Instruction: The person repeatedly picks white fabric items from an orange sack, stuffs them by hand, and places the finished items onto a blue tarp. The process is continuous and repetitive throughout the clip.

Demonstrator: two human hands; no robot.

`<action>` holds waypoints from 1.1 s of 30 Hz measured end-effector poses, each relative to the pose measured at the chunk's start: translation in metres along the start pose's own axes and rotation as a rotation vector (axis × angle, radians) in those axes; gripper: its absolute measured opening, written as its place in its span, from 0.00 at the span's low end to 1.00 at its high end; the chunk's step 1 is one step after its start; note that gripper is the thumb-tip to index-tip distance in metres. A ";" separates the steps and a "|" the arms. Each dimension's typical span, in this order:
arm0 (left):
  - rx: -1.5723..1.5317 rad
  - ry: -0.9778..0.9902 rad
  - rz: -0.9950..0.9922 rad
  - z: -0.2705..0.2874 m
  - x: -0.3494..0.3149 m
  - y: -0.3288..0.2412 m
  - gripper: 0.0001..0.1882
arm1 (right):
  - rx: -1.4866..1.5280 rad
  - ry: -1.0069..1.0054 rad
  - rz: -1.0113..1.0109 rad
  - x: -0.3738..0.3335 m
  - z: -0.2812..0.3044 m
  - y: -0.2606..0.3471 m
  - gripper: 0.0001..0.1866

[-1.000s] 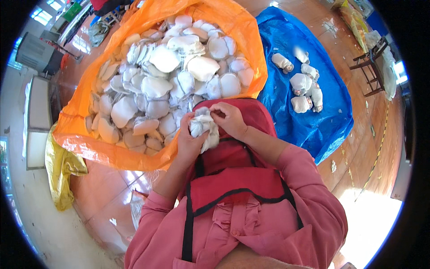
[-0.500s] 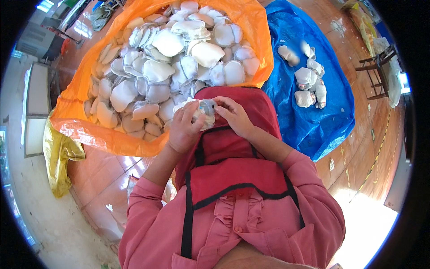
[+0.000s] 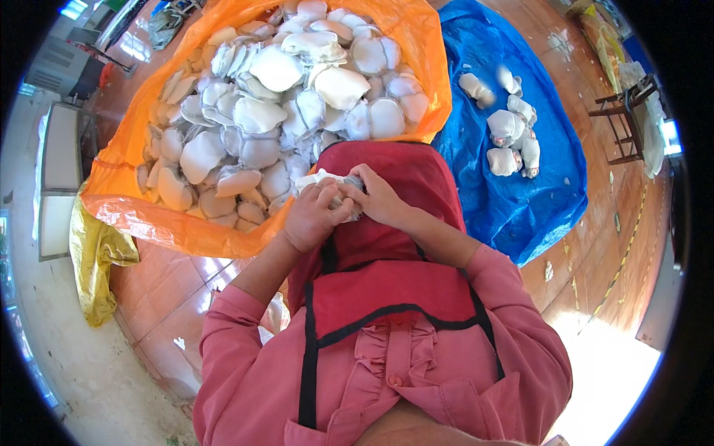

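Both hands meet over my lap, at the near edge of the pile of pale pieces. My left hand (image 3: 314, 214) is closed on a small white cloth-like bundle (image 3: 321, 178), its fingers curled over the near side. From the other side, my right hand (image 3: 382, 199) grips the bundle's greyish end, fingertips bent inward. Much of the bundle is hidden under the fingers, so its exact kind is unclear. Just beyond lie many similar white, rounded, padded-looking pieces (image 3: 260, 117) heaped in a large orange plastic sack (image 3: 190, 241).
A blue plastic sheet (image 3: 535, 215) lies to the right, with several white rolled bundles (image 3: 506, 128) on it. A red apron (image 3: 394, 297) covers my lap. A wooden stool (image 3: 621, 126) stands far right; a yellow sack (image 3: 93, 260) slumps against the left wall.
My left hand has turned and curled its fingers down over the bundle. The right fingers have closed in toward the left hand, and less of the bundle's greyish part shows.
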State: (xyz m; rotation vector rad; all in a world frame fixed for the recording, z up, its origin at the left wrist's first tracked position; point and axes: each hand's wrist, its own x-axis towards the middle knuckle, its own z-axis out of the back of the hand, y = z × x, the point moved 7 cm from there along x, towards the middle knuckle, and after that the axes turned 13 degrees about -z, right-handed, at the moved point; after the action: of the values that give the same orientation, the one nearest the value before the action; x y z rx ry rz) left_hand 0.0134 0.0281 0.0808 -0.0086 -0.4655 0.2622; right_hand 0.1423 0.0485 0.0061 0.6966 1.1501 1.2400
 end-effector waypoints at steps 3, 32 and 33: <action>-0.020 0.005 0.016 -0.007 -0.004 -0.001 0.17 | -0.040 0.046 0.014 -0.002 -0.001 0.002 0.20; 0.094 0.170 0.522 -0.035 0.015 0.005 0.44 | 0.108 -0.210 0.197 -0.012 0.015 -0.033 0.13; 0.033 0.164 0.559 -0.041 0.010 0.009 0.44 | 0.102 -0.217 0.210 -0.014 0.014 -0.034 0.13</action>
State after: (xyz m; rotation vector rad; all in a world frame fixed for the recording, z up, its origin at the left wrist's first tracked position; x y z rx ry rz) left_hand 0.0379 0.0410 0.0479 -0.1289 -0.2869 0.8121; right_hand 0.1685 0.0296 -0.0160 1.0242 0.9840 1.2508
